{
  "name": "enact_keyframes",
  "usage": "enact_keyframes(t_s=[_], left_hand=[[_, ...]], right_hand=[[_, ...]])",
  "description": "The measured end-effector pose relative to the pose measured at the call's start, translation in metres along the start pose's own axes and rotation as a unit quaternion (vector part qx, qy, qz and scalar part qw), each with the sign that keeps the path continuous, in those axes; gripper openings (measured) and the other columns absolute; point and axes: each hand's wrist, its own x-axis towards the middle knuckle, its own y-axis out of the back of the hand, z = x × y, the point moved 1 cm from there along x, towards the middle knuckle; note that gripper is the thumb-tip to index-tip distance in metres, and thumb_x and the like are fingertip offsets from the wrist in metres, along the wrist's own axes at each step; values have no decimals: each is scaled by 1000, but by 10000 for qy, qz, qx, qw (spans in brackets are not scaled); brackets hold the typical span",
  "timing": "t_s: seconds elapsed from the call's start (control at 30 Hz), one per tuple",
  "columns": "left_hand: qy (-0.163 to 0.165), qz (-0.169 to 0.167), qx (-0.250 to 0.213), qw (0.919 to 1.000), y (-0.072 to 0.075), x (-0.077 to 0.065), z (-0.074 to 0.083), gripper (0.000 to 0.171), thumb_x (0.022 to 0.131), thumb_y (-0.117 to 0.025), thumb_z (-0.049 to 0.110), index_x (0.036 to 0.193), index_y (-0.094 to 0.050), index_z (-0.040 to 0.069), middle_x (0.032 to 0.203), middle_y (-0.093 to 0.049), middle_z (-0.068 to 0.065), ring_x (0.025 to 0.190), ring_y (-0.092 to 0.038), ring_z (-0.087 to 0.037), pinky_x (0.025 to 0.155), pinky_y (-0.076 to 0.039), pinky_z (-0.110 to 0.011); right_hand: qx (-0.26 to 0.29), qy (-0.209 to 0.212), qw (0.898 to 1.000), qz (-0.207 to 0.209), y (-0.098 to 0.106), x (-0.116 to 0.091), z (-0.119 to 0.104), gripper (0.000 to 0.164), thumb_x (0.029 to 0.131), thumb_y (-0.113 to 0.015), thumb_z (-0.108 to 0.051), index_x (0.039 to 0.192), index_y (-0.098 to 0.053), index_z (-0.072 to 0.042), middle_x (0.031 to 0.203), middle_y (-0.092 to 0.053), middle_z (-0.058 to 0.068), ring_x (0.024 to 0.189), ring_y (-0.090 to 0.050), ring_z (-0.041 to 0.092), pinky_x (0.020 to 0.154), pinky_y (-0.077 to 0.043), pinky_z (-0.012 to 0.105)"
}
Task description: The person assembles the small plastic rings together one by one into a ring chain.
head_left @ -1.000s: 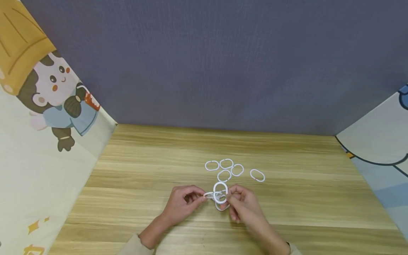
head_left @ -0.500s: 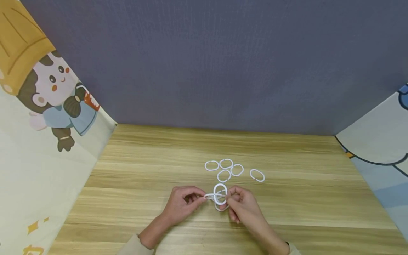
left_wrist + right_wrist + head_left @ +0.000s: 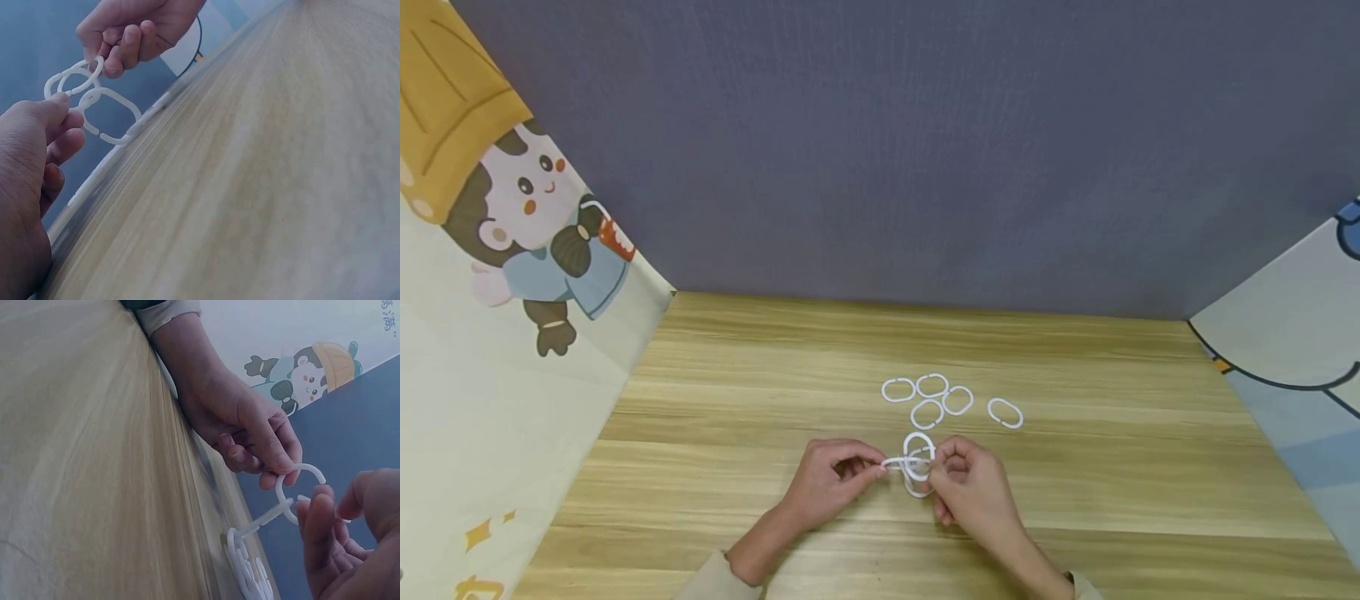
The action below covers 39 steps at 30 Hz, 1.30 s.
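Over the wooden table, my left hand (image 3: pixel 835 479) pinches one white oval shower curtain ring (image 3: pixel 49 85) between thumb and forefinger. Facing it, my right hand (image 3: pixel 973 492) pinches a second white ring (image 3: pixel 918 436), held upright and crossing the first. A third ring (image 3: pixel 122 100) hangs below, looped with the ring in my left hand. Each ring is a thin loop with a small gap in one long side. In the right wrist view, the right fingertips (image 3: pixel 322 492) partly cover the second ring and its gap.
Beyond my hands, several loose white rings (image 3: pixel 927 414) lie flat in a cluster on the wooden table (image 3: pixel 760 375). One more ring (image 3: pixel 1005 413) lies apart to their right. A dark grey-blue panel (image 3: pixel 895 167) rises behind the table, with printed cartoon walls (image 3: pixel 467 400) at the sides.
My right hand has shifted slightly left, and its ring has tilted a little and sits further over the left-hand ring. My left hand and the rings on the table stay nearly still.
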Motion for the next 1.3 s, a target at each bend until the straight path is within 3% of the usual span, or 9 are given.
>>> enact_keyframes(t_s=[0.2, 0.43, 0.63, 0.97, 1.3], left_hand=[[192, -8, -37, 9998, -1, 0, 0, 16, 89, -88, -5, 99, -83, 7, 76, -76, -3, 64, -58, 3, 49, -53, -23], [63, -155, -101, 9998, -1, 0, 1, 15, 89, -89, -4, 97, -82, 7, 76, -76, -4, 63, -56, 4, 47, -50, -20], [132, -345, -63, 9993, -1, 1, 2, 12, 91, -88, 0, 98, -83, 8, 74, -75, -2, 61, -53, 6, 46, -47, -18], [8, -419, 41, 9991, 0, 2, 3, 13, 93, -88, 4, 102, -82, 10, 83, -76, -1, 64, -55, 4, 48, -49, -19], [-56, -349, 142, 9993, 0, 1, 1, 8, 97, -82, 6, 104, -82, 9, 84, -76, 0, 65, -54, 5, 50, -50, -19]], right_hand=[[197, 80, 9997, 118, 2, 3, 1, 12, 91, -70, 9, 97, -62, 2, 75, -68, 13, 52, -60, 17, 43, -49, 24], [596, 45, 9982, 41, 5, 6, 3, 4, 95, -61, 8, 98, -61, 6, 77, -68, 14, 52, -56, 12, 45, -45, 20], [798, -87, 9968, 1, 5, 6, 3, 9, 94, -65, 9, 96, -62, 1, 78, -70, 12, 53, -55, 11, 45, -44, 19], [785, 78, 9964, -312, 3, 5, 5, 15, 94, -68, 6, 106, -62, 11, 85, -73, 14, 55, -56, 10, 48, -44, 19], [872, 378, 9954, -110, -4, 2, 8, 16, 92, -75, 7, 104, -67, 12, 85, -70, 11, 58, -52, 8, 48, -41, 18]])
